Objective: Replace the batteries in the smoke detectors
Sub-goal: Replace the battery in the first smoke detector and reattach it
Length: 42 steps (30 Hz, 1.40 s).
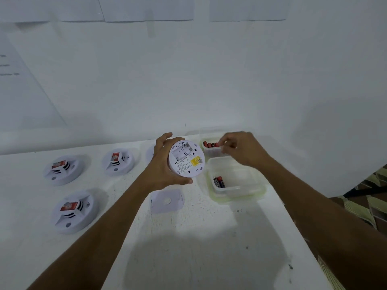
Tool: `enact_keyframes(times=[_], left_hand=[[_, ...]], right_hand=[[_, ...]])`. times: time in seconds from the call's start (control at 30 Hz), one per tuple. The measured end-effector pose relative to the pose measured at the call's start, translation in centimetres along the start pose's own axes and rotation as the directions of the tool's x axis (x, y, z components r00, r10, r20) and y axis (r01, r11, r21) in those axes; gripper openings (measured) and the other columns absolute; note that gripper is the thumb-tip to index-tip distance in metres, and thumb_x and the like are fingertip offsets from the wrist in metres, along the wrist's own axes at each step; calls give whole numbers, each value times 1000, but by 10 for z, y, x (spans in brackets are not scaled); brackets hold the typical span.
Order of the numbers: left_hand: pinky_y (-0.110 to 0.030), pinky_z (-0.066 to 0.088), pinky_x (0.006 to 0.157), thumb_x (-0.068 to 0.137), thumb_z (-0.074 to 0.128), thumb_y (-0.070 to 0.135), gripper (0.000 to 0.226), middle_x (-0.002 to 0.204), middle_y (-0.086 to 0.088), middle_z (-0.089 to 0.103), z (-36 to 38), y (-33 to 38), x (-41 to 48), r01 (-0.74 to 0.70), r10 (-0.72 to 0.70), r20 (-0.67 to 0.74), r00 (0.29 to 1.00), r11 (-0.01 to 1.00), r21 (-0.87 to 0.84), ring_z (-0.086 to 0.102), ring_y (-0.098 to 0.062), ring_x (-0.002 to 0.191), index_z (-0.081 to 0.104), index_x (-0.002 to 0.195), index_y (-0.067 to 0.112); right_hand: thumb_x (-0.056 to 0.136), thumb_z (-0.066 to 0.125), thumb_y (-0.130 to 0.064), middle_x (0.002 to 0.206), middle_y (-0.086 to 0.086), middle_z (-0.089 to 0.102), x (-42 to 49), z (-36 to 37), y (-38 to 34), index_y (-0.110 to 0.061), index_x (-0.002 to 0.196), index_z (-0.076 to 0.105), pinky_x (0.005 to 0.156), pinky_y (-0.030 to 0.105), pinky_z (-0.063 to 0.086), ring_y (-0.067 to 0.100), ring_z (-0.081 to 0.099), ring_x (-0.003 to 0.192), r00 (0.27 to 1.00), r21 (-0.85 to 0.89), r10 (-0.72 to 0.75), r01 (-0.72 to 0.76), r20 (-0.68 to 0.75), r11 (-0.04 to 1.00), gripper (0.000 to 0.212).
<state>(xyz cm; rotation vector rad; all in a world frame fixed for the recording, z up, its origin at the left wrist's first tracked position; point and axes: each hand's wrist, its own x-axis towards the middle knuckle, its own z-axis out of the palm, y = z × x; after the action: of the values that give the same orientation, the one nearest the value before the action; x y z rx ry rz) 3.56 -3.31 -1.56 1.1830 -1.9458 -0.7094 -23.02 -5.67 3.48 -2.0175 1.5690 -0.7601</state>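
My left hand [162,164] grips a round white smoke detector [186,159] above the table, its back with a yellow sticker and open battery bay facing me. My right hand [240,150] reaches into the far clear container [211,152], fingertips pinching at the red batteries [210,145] in it. I cannot tell whether a battery is held. The nearer clear container [236,195] holds two dark batteries [218,182]. A white mounting plate [166,200] lies flat on the table below the held detector.
Three more white smoke detectors stand on the white table [188,248] at left [61,169], [118,161], [73,211], and another is partly hidden behind my left hand. A white wall rises just behind. The table's right edge runs diagonally, with patterned floor beyond.
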Motion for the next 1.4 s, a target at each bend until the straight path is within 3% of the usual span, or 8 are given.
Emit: enact_keyframes(times=[0.23, 0.43, 0.67, 0.93, 1.03, 1.13, 1.3, 1.4], left_hand=[[-42, 32, 116, 40, 87, 57, 107, 149, 7, 18, -5, -8, 11, 5, -5, 0, 1000, 1000, 2, 21, -7, 141, 33, 131, 48], [-46, 32, 115, 41, 85, 60, 105, 149, 8, 19, -5, -17, 19, 5, -5, -3, 1000, 1000, 10, 23, -9, 141, 35, 132, 43], [-44, 35, 114, 41, 87, 57, 106, 150, 8, 17, -4, -25, 30, 23, -23, 4, 1000, 1000, 4, 26, -10, 139, 34, 132, 44], [-40, 33, 115, 41, 86, 55, 107, 149, 3, 21, -1, -27, 38, 22, -22, 3, 1000, 999, -27, 26, -6, 138, 37, 133, 35], [-37, 31, 116, 40, 86, 55, 109, 149, 3, 21, 0, -24, 38, 23, -23, 9, 1000, 999, -41, 24, -4, 139, 37, 135, 32], [-36, 30, 117, 42, 87, 54, 105, 148, 5, 22, 4, -22, 38, 26, -25, 25, 999, 998, -49, 24, -6, 139, 36, 132, 38], [-3, 23, 106, 44, 88, 47, 100, 145, 10, 22, 10, -11, 36, 16, -13, 41, 999, 998, -65, 23, 10, 132, 34, 127, 44], [3, 21, 100, 44, 89, 43, 100, 146, 10, 20, 10, -9, 31, 11, -9, 43, 999, 998, -55, 22, 16, 129, 34, 128, 44]], right_hand=[[89, 67, -18, 91, 0, 72, 70, 14, 11, -22, 100, 73, 78, 31, 55, 20, 69, 81, 981, -212, 66, -27, 180, 977, 13], [88, 66, -18, 113, 2, 69, 98, 32, 14, -17, 108, 74, 90, 32, 52, 17, 64, 95, 966, -321, 123, -44, 229, 946, 22], [83, 72, -22, 71, -11, 63, 110, 38, 23, -21, 90, 78, 62, 21, 42, 9, 57, 68, 945, -307, 178, -89, 275, 947, 9], [79, 77, -14, 76, -4, 72, 94, 23, 20, -17, 80, 74, 61, 15, 45, 14, 69, 74, 991, -35, 98, -95, 87, 995, 5], [82, 76, -14, 79, -3, 73, 76, 13, 4, -17, 82, 74, 61, 9, 43, 4, 66, 74, 992, 211, 70, -46, -108, 976, 4], [83, 75, -12, 82, -3, 73, 55, 11, -18, -17, 87, 73, 76, 21, 51, 8, 66, 82, 984, 477, 55, 35, -172, 878, 6], [84, 74, -9, 84, -1, 73, 30, 33, -37, -15, 85, 72, 69, 23, 53, 8, 65, 81, 986, 539, 82, 9, -143, 842, 6], [85, 72, -13, 92, -7, 73, 21, 46, -35, -19, 85, 71, 79, 30, 54, 12, 66, 97, 974, 503, 103, 12, -200, 864, 6]])
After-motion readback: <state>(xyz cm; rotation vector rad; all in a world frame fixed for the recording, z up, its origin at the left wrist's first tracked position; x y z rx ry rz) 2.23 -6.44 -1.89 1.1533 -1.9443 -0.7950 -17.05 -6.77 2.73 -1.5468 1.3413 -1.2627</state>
